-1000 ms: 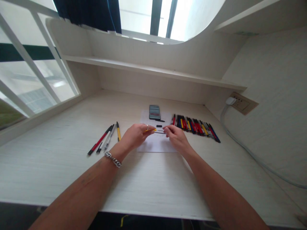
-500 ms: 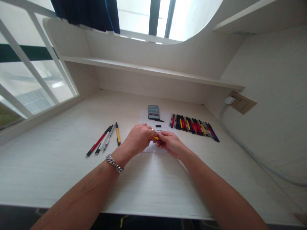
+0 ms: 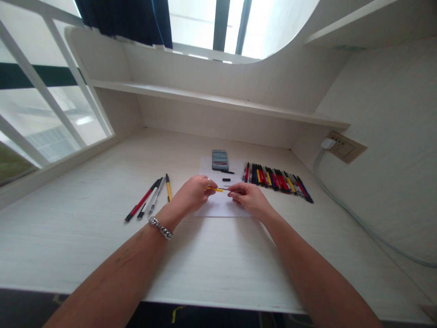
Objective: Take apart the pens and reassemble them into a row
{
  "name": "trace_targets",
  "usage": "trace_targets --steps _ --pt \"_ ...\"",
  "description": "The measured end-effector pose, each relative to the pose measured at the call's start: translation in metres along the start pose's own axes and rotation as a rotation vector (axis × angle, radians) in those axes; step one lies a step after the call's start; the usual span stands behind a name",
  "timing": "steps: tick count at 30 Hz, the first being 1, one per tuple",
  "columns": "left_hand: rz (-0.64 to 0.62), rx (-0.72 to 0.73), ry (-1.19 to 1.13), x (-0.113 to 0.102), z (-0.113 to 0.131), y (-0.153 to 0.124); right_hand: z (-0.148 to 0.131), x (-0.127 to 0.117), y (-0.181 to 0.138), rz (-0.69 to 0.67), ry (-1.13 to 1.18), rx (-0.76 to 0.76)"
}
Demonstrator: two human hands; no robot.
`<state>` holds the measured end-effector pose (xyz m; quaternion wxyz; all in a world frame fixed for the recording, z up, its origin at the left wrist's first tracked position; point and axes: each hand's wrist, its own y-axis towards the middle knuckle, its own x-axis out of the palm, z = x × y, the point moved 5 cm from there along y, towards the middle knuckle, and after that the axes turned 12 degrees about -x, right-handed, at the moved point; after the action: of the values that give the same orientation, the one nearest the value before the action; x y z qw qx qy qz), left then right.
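Observation:
My left hand (image 3: 195,193) is closed around a yellow pen barrel (image 3: 218,190), whose end points to the right. A thin dark rod like a pen refill (image 3: 225,189) bridges the small gap to my right hand (image 3: 248,196), which pinches its other end. Both hands are over a white paper sheet (image 3: 218,208). Just beyond the fingers lie a short black pen part (image 3: 226,179) and a slim black piece (image 3: 227,172). At the sheet's far edge is a dark, phone-like rectangular object (image 3: 220,160).
On the right, several pens (image 3: 278,180) lie in a packed row. Left of my hands are a red pen (image 3: 142,200), white and clear pens, and a yellow-and-black pen (image 3: 168,187). A shelf (image 3: 218,101) crosses the back; a cable (image 3: 344,210) runs from the wall socket (image 3: 348,146).
My hands have moved slightly apart. More of the yellow barrel and a thin dark rod now show between them, where the fingers were bunched together before.

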<state>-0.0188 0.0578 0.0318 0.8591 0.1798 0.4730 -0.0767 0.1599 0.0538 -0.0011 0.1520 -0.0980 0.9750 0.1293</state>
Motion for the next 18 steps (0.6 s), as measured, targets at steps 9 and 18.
trace_targets --steps 9,18 --pt "-0.093 -0.085 -0.125 0.006 -0.007 0.001 0.004 -0.001 0.006 0.06 -0.507 -0.251" --pt "-0.112 -0.02 -0.185 0.015 0.003 -0.001 -0.017 0.0 0.001 0.012 -0.412 -0.33"
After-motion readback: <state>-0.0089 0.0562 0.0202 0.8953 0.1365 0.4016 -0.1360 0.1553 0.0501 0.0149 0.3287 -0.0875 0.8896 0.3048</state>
